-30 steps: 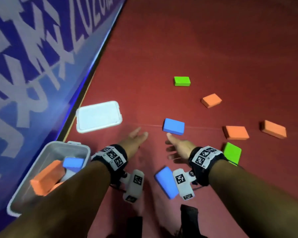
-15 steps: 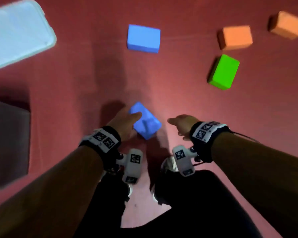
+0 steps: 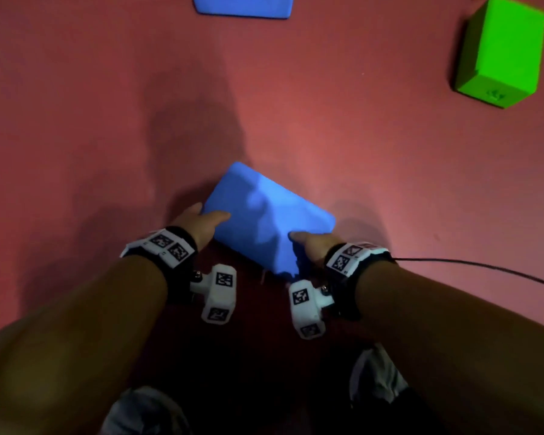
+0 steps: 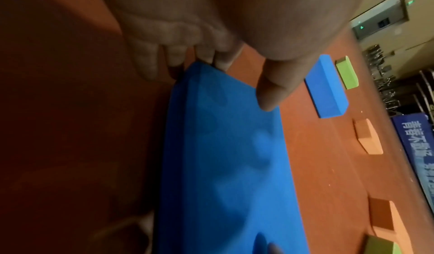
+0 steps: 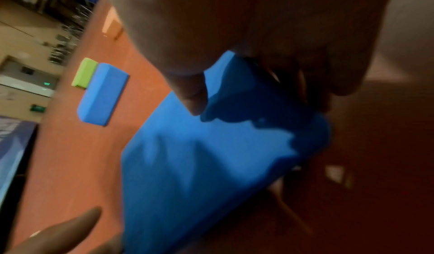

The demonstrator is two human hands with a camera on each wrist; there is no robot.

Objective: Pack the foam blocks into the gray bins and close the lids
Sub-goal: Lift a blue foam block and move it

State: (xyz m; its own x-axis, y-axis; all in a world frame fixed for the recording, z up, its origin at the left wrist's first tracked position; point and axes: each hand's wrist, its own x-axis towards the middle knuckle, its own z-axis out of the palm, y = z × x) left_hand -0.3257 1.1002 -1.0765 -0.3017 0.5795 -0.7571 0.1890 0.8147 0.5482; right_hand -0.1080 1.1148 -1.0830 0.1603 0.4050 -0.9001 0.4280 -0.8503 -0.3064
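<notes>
Since 0.5 s ago my right hand point(image 3: 310, 246) joined my left hand point(image 3: 198, 222) on the blue foam block point(image 3: 264, 221); both grips clamped on its opposite edges, thumbs on top

Both forearms extend forward, wrists banded. Left hand point(image 3: 201, 224): thumb on top, fingers point(image 4: 150, 61) curled under the blue block point(image 3: 264, 221). Right hand point(image 3: 311, 246) grips its opposite end likewise.

Two blue foam blocks show: one blue block point(image 3: 266, 221) near the hands, a second blue block point(image 3: 244, 6) beyond it. The left wrist view shows two green blocks point(image 4: 347, 72) and two orange blocks point(image 4: 368, 139). Two hands are in view.
</notes>
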